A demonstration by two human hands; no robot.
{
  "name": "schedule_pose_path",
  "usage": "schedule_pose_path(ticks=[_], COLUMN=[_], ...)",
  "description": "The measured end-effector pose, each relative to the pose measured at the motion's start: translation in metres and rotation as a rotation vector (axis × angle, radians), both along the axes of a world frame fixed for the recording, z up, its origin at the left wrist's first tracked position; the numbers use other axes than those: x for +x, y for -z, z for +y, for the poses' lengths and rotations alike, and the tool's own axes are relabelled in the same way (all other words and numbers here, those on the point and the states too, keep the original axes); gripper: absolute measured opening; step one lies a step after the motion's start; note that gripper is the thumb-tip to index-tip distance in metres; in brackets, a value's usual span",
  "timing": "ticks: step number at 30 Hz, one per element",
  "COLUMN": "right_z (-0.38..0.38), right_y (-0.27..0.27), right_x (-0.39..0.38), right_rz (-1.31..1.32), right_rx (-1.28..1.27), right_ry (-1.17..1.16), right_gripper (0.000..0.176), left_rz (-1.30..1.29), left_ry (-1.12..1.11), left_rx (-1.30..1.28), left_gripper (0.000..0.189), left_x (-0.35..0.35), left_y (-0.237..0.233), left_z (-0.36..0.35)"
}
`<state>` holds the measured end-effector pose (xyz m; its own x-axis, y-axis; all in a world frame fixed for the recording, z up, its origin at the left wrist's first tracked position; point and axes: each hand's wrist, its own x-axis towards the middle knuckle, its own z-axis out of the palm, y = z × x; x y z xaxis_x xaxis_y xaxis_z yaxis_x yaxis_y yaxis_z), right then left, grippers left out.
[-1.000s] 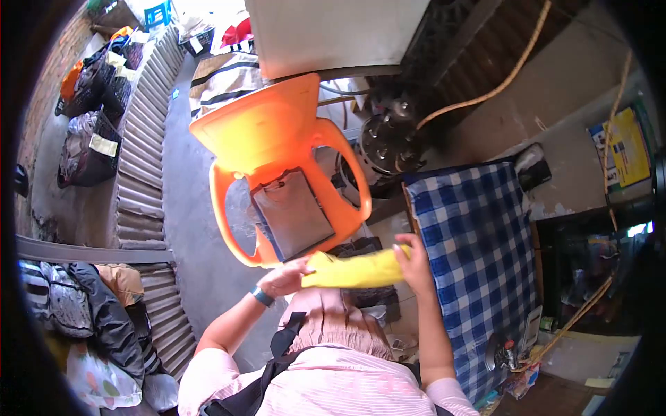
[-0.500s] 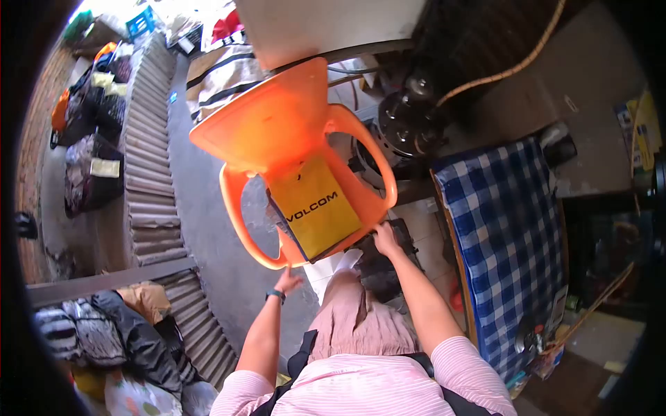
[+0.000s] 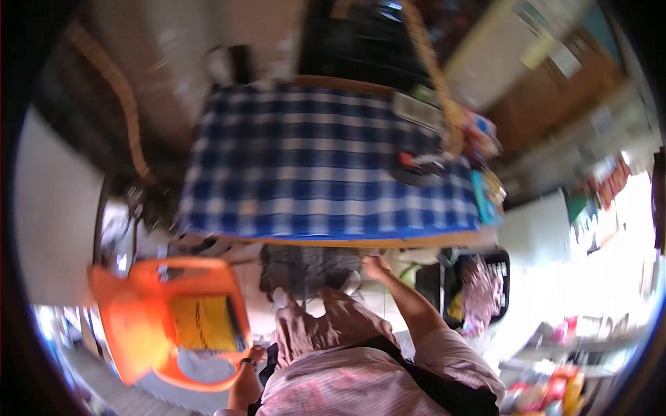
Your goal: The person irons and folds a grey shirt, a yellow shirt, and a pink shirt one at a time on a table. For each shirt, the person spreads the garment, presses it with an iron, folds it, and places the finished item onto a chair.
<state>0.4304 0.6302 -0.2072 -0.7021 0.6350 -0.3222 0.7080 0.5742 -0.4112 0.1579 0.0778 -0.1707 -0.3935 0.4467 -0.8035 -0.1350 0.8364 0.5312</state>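
An orange plastic chair (image 3: 135, 312) stands at the left, with a yellow bag (image 3: 205, 322) lying on its seat. My left hand (image 3: 257, 352) is beside the chair's near armrest, blurred and partly hidden, so its fingers cannot be made out. Just below the front edge of a table with a blue checked cloth (image 3: 298, 166), my right hand (image 3: 375, 267) hangs with its fingers curled in. Whether anything is inside them is too small to tell.
A dark crate (image 3: 503, 284) with pink cloth stands right of my right arm. On the table's right side lie a dark round object (image 3: 416, 170) and a pale box (image 3: 416, 111). A dark mat (image 3: 298, 267) lies on the tiled floor under the table edge.
The view has turned right, so the table is now in front and the chair at the left. My right hand has come away from the chair. My left hand remains near the chair.
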Motion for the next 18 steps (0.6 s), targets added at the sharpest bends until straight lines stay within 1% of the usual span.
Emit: schedule_pose_path(ticks=[1,2,3,4,6,7,9,10,11,12,13,14,16,17,18], right_z=[-0.022,-0.023,-0.029,-0.032,-0.029,-0.022,-0.02,-0.016,-0.011,-0.007,-0.001,0.005,0.014,0.016,0.019], right_y=[-0.069,-0.053,-0.097,-0.142,-0.162,-0.167,-0.183,-0.191,-0.199,-0.205,-0.202,-0.195,-0.192,-0.184,-0.166], right_x=[-0.008,0.008,0.014,0.017,0.039,0.06,0.093,0.111,0.13,0.15,0.175,0.201,0.243,0.262,0.282], right_rz=[-0.009,0.147,0.133,0.128,0.037,0.046,0.391,0.391,0.387,0.374,0.304,0.23,0.049,-0.072,-0.215], right_rx=[-0.063,-0.041,-0.028,-0.034,0.028,0.028,0.294,0.303,0.444,0.585,0.614,0.64,0.703,0.638,0.695], right_ry=[0.086,0.033,-0.016,0.071,0.161,0.207,0.465,0.501,0.649,0.795,0.924,1.049,1.366,1.508,1.569], right_gripper=[0.014,0.013,0.013,0.013,0.012,0.012,0.013,0.013,0.015,0.016,0.022,0.027,0.04,0.051,0.047], left_rz=[0.071,0.165,0.262,0.359,0.546,0.353,0.301,0.133,-0.035,-0.056,-0.075,-0.084,-0.137,-0.144,-0.17], left_ry=[0.018,0.036,0.066,0.166,0.851,0.497,1.242,0.855,0.462,0.528,0.599,0.625,0.866,0.885,0.93], left_rx=[-0.022,-0.04,-0.043,-0.013,0.299,0.018,0.217,0.331,0.424,0.347,0.271,0.269,0.439,0.437,0.422], left_gripper=[0.028,0.029,0.03,0.031,0.029,0.026,0.029,0.032,0.035,0.037,0.04,0.04,0.044,0.044,0.045], left_x=[-0.029,-0.053,-0.074,-0.092,-0.129,-0.113,-0.098,-0.084,-0.062,-0.04,-0.004,0.025,0.068,0.086,0.101], left_y=[-0.003,-0.01,-0.022,-0.032,-0.045,-0.044,-0.045,-0.034,-0.005,-0.003,-0.035,-0.057,-0.089,-0.107,-0.122], left_z=[0.022,0.048,0.079,0.113,0.185,0.228,0.314,0.336,0.349,0.368,0.4,0.426,0.464,0.478,0.491])
